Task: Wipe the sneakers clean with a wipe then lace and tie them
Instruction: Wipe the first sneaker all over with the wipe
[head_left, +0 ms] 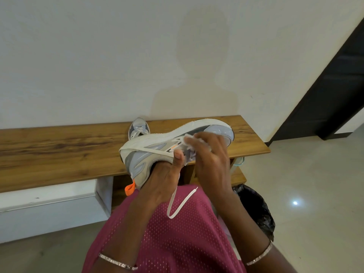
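Observation:
A grey and pale-blue sneaker (149,152) with a white sole lies tilted on its side in the air above the bench, toe to the right. My left hand (163,180) is pushed into its opening from below, thumb pressed on the side over a loose white lace (181,201) that hangs down over my lap. My right hand (208,156) holds a crumpled white wipe (189,138) against the sneaker's side near the toe. The second sneaker (138,128) stands on the bench behind, laced, mostly hidden by the held one.
The wooden bench (59,146) runs along a white wall. A white drawer unit (49,205) sits under its left part. A bin with a black bag (256,207) stands at my right on the tiled floor. A dark door frame (331,85) is at the far right.

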Tool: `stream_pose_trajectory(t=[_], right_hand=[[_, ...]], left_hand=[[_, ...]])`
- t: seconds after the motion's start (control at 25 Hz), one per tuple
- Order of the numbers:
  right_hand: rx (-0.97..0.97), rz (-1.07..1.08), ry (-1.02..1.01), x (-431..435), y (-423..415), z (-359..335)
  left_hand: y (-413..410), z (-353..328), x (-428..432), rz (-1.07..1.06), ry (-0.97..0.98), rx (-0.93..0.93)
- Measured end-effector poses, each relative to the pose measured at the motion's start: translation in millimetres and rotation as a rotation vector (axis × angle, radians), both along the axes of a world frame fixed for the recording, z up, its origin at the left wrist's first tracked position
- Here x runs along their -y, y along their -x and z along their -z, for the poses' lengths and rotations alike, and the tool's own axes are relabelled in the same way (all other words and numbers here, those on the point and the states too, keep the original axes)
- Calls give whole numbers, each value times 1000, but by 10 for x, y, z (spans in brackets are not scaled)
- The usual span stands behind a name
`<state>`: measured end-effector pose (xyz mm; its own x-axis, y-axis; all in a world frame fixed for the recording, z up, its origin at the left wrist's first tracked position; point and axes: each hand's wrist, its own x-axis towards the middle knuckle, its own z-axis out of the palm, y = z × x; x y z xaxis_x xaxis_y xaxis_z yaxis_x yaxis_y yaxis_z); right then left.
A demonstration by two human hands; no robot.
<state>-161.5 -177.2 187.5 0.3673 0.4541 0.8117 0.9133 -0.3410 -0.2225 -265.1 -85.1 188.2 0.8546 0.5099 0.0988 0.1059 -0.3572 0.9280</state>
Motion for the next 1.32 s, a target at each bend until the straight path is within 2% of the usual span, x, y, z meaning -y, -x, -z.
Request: stream_pose_trajectory(t=[0.2, 0.4, 0.52, 0.68, 0.8, 0.92, 1.0, 1.16, 1.32], right_hand=[[9, 216, -26, 96, -350, -92], [-171, 311, -104, 151, -474, -104], [-152, 197, -76, 15, -192, -122], [-90, -55, 9, -99, 239, -22], [-12, 26, 19, -38, 63, 6], [-57, 119, -42, 54, -207, -38], [-127, 84, -81, 51, -170, -24], [-291, -144, -78, 22, 216, 146], [-206, -140, -10, 47, 166, 146]], left_hand=[[7, -3, 4, -33, 12, -44], [30, -7, 13, -53, 19, -82], [28, -88, 64, -48, -2, -57], [-15, 40, 8, -32, 106, 58], [16, 39, -26, -23, 77, 38], [22, 13, -14, -40, 86, 9], [16, 21, -23, -42, 117, 15], [22, 0, -39, -6, 212, 70], [15, 54, -53, -21, 241, 88]])
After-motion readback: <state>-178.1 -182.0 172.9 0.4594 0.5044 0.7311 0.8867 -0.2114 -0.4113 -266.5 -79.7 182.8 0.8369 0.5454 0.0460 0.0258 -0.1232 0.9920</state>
